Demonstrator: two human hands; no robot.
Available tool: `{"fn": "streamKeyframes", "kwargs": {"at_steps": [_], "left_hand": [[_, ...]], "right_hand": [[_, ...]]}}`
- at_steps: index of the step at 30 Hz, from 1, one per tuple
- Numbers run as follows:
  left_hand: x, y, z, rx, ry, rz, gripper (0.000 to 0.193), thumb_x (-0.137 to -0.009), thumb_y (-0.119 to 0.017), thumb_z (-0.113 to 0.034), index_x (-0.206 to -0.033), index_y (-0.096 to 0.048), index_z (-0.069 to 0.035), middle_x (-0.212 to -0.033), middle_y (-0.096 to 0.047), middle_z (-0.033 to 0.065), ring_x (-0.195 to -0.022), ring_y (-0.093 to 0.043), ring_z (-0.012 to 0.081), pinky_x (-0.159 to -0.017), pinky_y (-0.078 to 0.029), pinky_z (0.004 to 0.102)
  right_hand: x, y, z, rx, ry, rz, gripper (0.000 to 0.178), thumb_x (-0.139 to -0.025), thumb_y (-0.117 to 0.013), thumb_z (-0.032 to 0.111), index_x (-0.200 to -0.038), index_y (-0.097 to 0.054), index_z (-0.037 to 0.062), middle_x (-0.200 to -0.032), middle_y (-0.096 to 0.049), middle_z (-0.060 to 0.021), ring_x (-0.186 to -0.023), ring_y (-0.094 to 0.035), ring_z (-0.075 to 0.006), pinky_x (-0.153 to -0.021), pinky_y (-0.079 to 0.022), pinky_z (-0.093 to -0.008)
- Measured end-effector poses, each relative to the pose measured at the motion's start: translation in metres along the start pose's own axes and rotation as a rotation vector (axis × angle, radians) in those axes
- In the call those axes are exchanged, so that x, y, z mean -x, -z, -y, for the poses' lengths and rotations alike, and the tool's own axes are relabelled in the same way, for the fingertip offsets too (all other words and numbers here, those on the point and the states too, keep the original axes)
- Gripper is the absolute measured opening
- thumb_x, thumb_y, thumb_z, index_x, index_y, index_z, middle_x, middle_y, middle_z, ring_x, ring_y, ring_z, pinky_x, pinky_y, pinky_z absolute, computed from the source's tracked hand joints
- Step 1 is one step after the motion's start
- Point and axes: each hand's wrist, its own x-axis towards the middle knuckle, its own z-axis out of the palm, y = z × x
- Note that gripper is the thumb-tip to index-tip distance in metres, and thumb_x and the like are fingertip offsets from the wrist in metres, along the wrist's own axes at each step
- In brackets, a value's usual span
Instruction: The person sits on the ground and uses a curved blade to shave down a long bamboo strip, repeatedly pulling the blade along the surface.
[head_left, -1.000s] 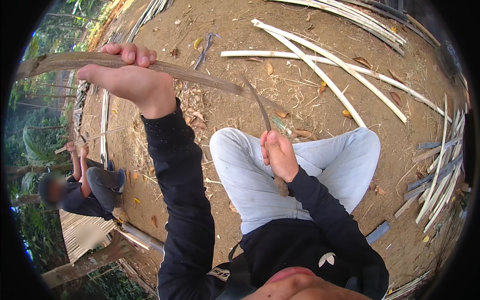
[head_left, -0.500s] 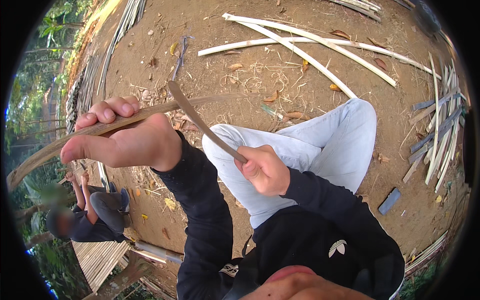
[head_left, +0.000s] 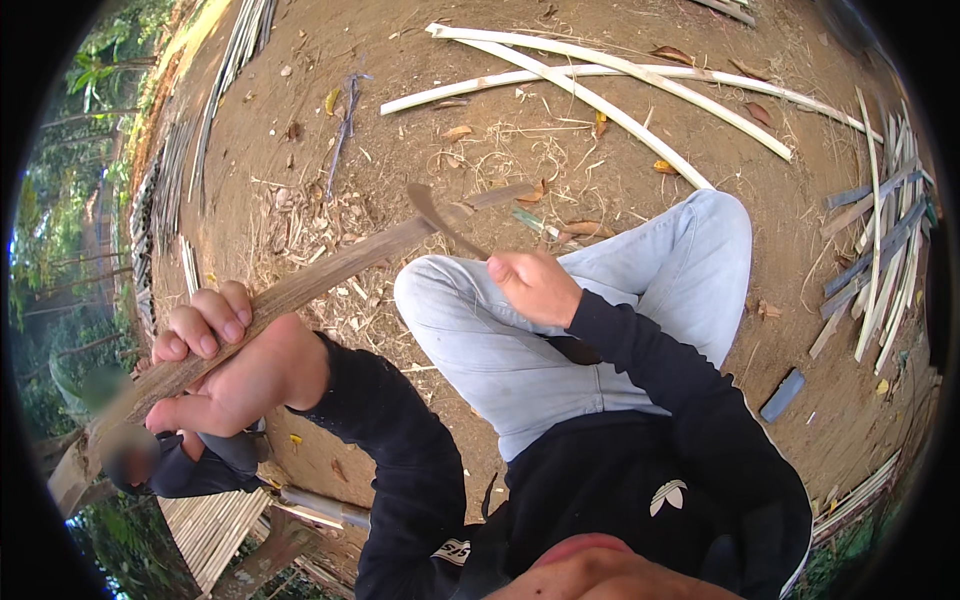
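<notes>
My left hand (head_left: 235, 365) is wrapped round a long brown strip of wood (head_left: 335, 268), its fingers over the upper edge and its thumb below. The strip slants from the lower left up toward the middle, and its far end hangs above the ground past my knee. In my right hand (head_left: 535, 288) is a knife, its handle hidden by the fingers. The knife's dark, curved blade (head_left: 442, 224) lies across the strip near that far end. Whether it cuts into the wood cannot be made out.
Pale split strips (head_left: 610, 70) cross on the dirt ahead. A pile of slats (head_left: 885, 250) lies at the right, near a small grey-blue block (head_left: 782, 395). Shavings (head_left: 320, 225) litter the ground beyond my left hand. Another person (head_left: 200, 465) sits at the lower left, partly hidden.
The strip has turned, showing more of its broad face, and my left hand has shifted slightly down. My right hand has risen, and the blade has moved right toward the strip's far end.
</notes>
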Motion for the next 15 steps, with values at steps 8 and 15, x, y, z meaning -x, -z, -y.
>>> {"fn": "streamKeyframes", "kwargs": {"at_steps": [8, 15], "left_hand": [[-0.023, -0.014, 0.024, -0.007, 0.056, 0.033, 0.068, -0.083, -0.028, -0.078, -0.071, -0.047, -0.013, -0.054, -0.038, -0.002, -0.043, -0.035, 0.0115, -0.042, -0.028, 0.0244], [-0.078, -0.054, 0.049, 0.213, 0.24, 0.43, 0.027, -0.09, -0.06, -0.036, -0.089, -0.057, -0.009, -0.079, -0.06, 0.0063, -0.076, -0.06, 0.02, -0.072, -0.051, 0.0354]], "right_hand": [[-0.011, 0.033, -0.063, -0.173, -0.511, -0.021, 0.055, -0.098, -0.029, 0.053, -0.076, -0.046, 0.0056, -0.054, -0.046, -0.0052, -0.042, -0.047, -0.0155, -0.04, -0.04, -0.0293], [0.017, 0.065, -0.036, -0.558, -0.361, -0.3, 0.053, -0.096, -0.03, 0.057, -0.082, -0.046, 0.0085, -0.057, -0.045, -0.001, -0.041, -0.045, -0.0106, -0.038, -0.04, -0.0255]]}}
